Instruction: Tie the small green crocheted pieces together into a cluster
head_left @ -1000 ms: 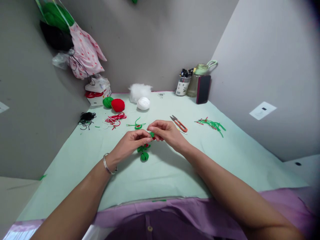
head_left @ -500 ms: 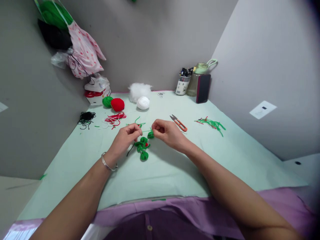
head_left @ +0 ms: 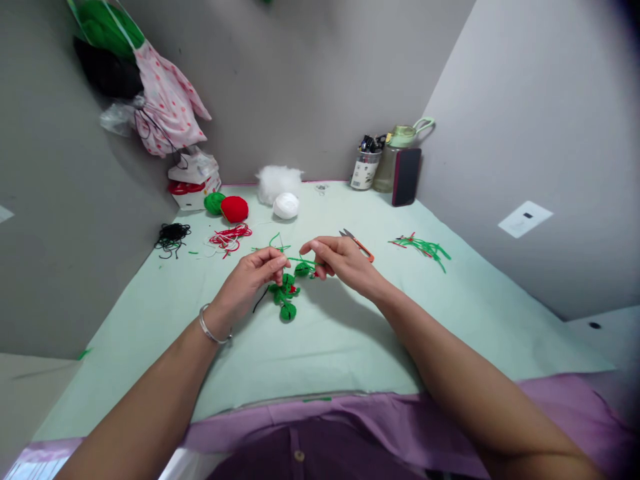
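Above the pale green table cover, a strand of green yarn (head_left: 301, 260) stretches between my two hands. My left hand (head_left: 257, 275) pinches its left end between thumb and fingertips. My right hand (head_left: 343, 261) has the index finger and thumb reaching forward and the other fingers curled in where the yarn meets them. A small green crocheted ball (head_left: 302, 269) with a bit of red beside it hangs close to the right fingers. Below the hands lie more green crocheted pieces (head_left: 288, 311), with a red spot among them and a black yarn tail to their left.
Orange-handled thread snips (head_left: 364, 249) lie just behind my right hand. Cut green yarn pieces (head_left: 427, 249) are at the right. Red yarn ball (head_left: 235, 209), white yarn ball (head_left: 286, 206), stuffing (head_left: 279, 183) and black yarn (head_left: 173, 236) sit further back. A phone (head_left: 407, 177) leans on a bottle.
My right hand has shifted slightly right and its fingers have changed from a pinch to a looser curl with the index extended. The left hand stays nearly in place.
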Available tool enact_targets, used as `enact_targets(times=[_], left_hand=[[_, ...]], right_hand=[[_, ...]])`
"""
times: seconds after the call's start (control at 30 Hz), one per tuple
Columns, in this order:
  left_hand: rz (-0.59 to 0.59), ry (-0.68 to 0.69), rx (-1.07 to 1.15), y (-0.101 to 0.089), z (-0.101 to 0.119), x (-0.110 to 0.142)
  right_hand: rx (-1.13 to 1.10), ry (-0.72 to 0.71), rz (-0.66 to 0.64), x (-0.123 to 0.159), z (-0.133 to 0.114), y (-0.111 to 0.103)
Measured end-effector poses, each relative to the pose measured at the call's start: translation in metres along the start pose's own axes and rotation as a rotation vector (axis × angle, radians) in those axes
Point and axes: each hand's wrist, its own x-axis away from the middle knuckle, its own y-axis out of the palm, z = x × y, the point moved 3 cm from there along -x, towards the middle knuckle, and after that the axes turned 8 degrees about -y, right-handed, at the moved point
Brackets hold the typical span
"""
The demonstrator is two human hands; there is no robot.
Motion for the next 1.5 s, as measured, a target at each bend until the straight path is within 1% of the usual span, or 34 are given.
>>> enact_targets(times=[0.1,0.23,0.3,0.43,0.53,0.63,0.73,0.87,0.97,1.1,1.17,1.23,1.33,1.4,1.43,1.5], left_hand=[[0.019,0.014,0.028,0.000,0.003,0.000],[0.089,0.080,0.031,-0.002,0.007,0.000],[0.095,0.082,0.017,-0.002,0.006,0.001],[0.025,0.048,-0.014,0.004,0.001,0.002],[-0.028,0.041,-0.065,0.010,-0.004,0.003],[-0.026,0.063,-0.098,0.013,-0.006,0.004],[-0.037,0.041,-0.031,0.014,-0.005,0.005],[-0.105,-0.037,0.137,0.018,-0.002,0.006],[-0.137,-0.031,0.170,0.022,0.000,0.006],[-0.109,0.013,0.033,0.021,-0.003,0.006],[-0.091,0.024,-0.052,0.017,-0.003,0.005],[-0.046,0.054,-0.133,0.010,0.002,0.004],[0.090,0.128,-0.314,-0.005,0.012,0.002],[0.081,0.132,-0.454,-0.011,0.012,0.000],[0.063,0.126,-0.536,-0.013,0.009,-0.001],[0.067,0.122,-0.681,-0.014,0.001,-0.004]], right_hand=[[-0.050,0.014,0.004,0.000,0.001,-0.002],[-0.027,0.001,-0.001,-0.001,0.002,-0.004],[-0.016,-0.021,-0.008,-0.002,0.001,-0.003],[-0.002,-0.056,-0.008,-0.001,-0.001,0.002],[-0.092,-0.048,-0.014,0.000,-0.001,0.011],[-0.182,-0.043,0.033,0.000,0.000,0.016],[-0.221,-0.039,0.072,-0.002,0.002,0.015],[-0.266,-0.035,0.147,-0.003,0.001,0.011],[-0.333,-0.022,0.143,-0.002,0.000,0.011],[-0.465,0.002,0.063,-0.002,0.000,0.014],[-0.539,0.021,0.004,-0.002,-0.001,0.016],[-0.579,0.031,-0.016,-0.002,-0.001,0.014],[-0.559,0.022,0.029,-0.003,-0.001,0.009],[-0.516,0.015,0.080,-0.003,0.000,0.004],[-0.494,0.016,0.103,-0.003,0.001,0.002],[-0.458,0.030,0.143,-0.003,0.003,-0.001]])
